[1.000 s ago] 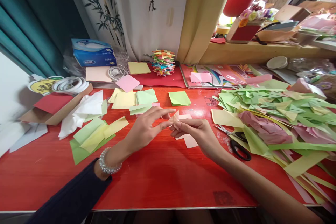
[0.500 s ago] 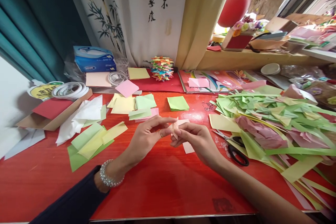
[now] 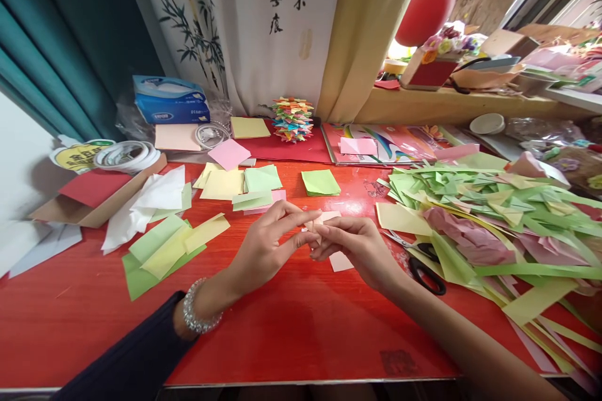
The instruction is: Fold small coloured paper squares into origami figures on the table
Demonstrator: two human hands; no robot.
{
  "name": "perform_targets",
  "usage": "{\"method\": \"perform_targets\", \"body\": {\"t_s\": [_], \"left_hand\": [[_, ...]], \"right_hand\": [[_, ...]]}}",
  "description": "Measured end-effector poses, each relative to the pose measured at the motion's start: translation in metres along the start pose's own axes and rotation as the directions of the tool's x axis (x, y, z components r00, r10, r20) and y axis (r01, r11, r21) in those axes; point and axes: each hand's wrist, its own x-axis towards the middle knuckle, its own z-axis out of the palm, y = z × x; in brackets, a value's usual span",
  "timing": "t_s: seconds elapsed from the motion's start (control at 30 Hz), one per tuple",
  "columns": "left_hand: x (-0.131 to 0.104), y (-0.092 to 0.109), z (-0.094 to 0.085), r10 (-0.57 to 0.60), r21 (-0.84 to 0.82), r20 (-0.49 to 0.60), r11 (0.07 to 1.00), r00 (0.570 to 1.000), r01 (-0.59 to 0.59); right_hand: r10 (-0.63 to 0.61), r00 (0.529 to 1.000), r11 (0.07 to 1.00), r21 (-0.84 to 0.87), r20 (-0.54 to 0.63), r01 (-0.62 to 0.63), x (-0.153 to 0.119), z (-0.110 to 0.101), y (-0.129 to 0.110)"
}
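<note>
My left hand (image 3: 266,244) and my right hand (image 3: 362,247) meet above the middle of the red table (image 3: 301,338). Between their fingertips is a small folded piece of pale peach paper (image 3: 316,224), pinched from both sides and partly covered by the fingers. Pale pink paper (image 3: 340,262) lies on the table under and behind my right hand. A stack of green square papers (image 3: 320,183) rests just beyond my hands. A silvery beaded bracelet circles my left wrist.
Black-handled scissors (image 3: 427,276) lie right of my right hand, beside a heap of green paper pieces (image 3: 470,191). Green and yellow sheets (image 3: 164,250) lie at the left. A colourful folded-paper ball (image 3: 292,119) stands at the back, near a blue tissue pack (image 3: 170,100).
The view has shifted slightly. The fingers have changed position a little around the folded paper, and both hands still hold it.
</note>
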Motion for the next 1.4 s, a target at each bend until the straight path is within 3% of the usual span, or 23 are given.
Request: {"method": "perform_targets", "body": {"t_s": [0.57,0.77,0.87,1.13,1.3,1.4], "left_hand": [[0.001,0.008,-0.001,-0.131,-0.208,-0.079,0.972,0.988,0.112],[0.001,0.007,0.000,-0.153,-0.232,-0.035,0.962,0.988,0.141],[0.002,0.008,-0.001,-0.155,-0.198,-0.039,0.969,0.987,0.144],[0.002,0.010,-0.002,-0.207,-0.154,-0.074,0.969,0.976,0.194],[0.006,0.005,-0.003,-0.358,-0.249,0.026,0.902,0.933,0.353],[0.008,0.006,-0.005,-0.359,-0.179,0.078,0.913,0.930,0.367]], "right_hand": [[-0.282,0.959,0.912,-0.315,-0.015,0.263,-0.003,-0.002,0.000],[-0.313,0.946,0.787,-0.535,0.084,0.308,-0.003,-0.001,-0.001],[-0.307,0.949,0.750,-0.597,0.068,0.285,-0.003,-0.002,-0.002],[-0.254,0.967,0.769,-0.601,0.023,0.216,-0.003,-0.002,-0.001],[-0.173,0.985,0.839,-0.520,0.031,0.163,-0.002,-0.003,-0.001],[-0.108,0.992,0.861,-0.493,0.064,0.125,-0.001,-0.003,-0.001]]}}
